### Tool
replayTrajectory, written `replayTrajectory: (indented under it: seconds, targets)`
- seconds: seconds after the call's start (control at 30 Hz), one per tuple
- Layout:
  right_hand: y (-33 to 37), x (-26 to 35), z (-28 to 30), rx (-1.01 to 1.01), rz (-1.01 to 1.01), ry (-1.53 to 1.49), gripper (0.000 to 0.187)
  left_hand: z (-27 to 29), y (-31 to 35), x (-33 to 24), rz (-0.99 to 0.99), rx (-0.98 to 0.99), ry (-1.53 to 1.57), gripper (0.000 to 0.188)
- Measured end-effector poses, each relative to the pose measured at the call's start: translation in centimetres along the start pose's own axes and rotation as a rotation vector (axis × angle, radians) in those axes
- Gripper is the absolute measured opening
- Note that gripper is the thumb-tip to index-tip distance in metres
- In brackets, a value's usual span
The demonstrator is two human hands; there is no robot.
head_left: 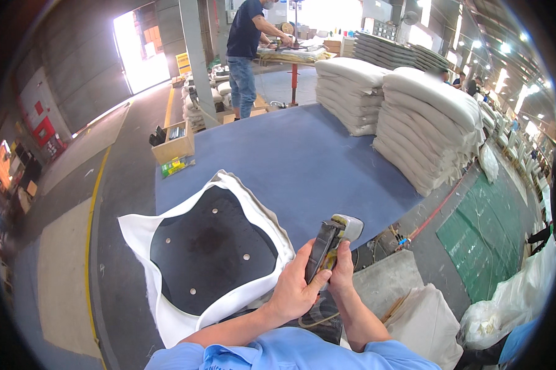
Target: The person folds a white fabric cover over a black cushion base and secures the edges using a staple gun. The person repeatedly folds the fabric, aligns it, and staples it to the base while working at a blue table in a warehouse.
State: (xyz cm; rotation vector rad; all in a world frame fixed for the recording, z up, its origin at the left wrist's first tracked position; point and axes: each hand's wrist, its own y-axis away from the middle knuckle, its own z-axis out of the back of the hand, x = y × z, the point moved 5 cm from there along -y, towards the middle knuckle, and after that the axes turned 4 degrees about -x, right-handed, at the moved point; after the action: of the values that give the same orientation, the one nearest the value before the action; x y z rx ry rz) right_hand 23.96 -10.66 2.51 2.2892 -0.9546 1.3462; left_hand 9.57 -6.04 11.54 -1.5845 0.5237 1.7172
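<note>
My left hand [292,288] is closed round the black magazine side of a staple gun [331,237], its thumb lying across the tool. The fingers of my right hand [342,269] wrap the other side, under the grey, worn body. Both hands hold the tool just right of a seat panel [213,246], apart from it. That panel lies face down, a black board with several round holes, and a loose white cover [143,243] stands up round its edges. A thin hose [318,320] shows below my wrists.
A blue-topped table [259,154] carries the panel. Tall stacks of off-white cushions [426,117] stand at its far right. A wooden box [174,143] and a yellow-green packet [176,165] sit at the left edge. Beyond, a person [244,55] works at another table.
</note>
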Motion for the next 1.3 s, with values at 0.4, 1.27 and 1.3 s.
replayTrajectory:
  seconds: [0.4,1.27,1.3]
  targets:
    - [-10.9,4.9,4.1,0.016,0.314,1.122,0.055,7.5,0.6,8.5,-0.051,-0.001,-0.327,0.065]
    - [-25.9,-18.8,-4.7,0.103,-0.485,0.814,0.039,40.5,-28.0,31.4,0.426,0.107,-0.609,0.067]
    - [-25.8,-20.4,-6.2,0.102,-0.588,0.762,0.04,39.9,-28.6,32.1,0.497,0.15,-0.553,0.067]
